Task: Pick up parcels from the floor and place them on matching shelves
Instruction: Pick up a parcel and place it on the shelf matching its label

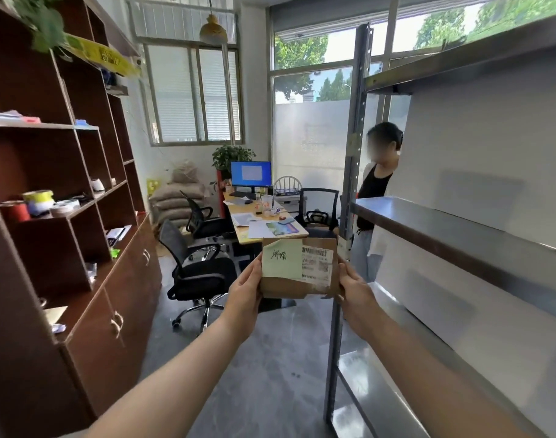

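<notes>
I hold a small brown cardboard parcel (pixel 297 286) up in front of me at chest height. A pale green note with handwriting and a white barcode label cover its top face. My left hand (pixel 243 295) grips its left edge, and my right hand (pixel 354 290) grips its right edge. The metal shelf rack (pixel 434 221) stands directly to the right, its post just behind my right hand. The rack's visible boards carry nothing.
A dark wooden cabinet (pixel 80 248) with tape rolls and small items lines the left wall. Two black office chairs (pixel 201 270) and a desk (pixel 270 222) with a monitor stand ahead. A person (pixel 378 200) stands behind the rack's post. Grey floor lies below.
</notes>
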A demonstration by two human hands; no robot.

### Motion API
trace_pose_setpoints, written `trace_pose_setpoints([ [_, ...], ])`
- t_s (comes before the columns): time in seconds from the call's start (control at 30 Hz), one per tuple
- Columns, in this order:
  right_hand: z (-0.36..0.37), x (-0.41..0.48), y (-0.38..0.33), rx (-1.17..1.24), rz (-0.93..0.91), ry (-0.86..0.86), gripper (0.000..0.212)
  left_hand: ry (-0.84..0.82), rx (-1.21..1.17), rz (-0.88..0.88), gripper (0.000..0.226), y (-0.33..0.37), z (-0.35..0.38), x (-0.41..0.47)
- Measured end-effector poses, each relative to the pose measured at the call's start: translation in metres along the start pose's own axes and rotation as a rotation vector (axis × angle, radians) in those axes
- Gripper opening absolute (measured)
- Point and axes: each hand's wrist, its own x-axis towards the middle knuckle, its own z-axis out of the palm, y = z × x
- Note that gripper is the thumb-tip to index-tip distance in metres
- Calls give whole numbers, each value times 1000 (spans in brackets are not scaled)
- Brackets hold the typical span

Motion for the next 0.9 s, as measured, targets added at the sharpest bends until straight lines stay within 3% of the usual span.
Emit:
trace_pose_setpoints([
  [0.43,48,78,50,-35,100,-39,33,65,2,-7,24,-11,-65,77],
  [0.9,126,178,65,-52,72,62,36,-74,-5,-20,37,15,-130,220],
])
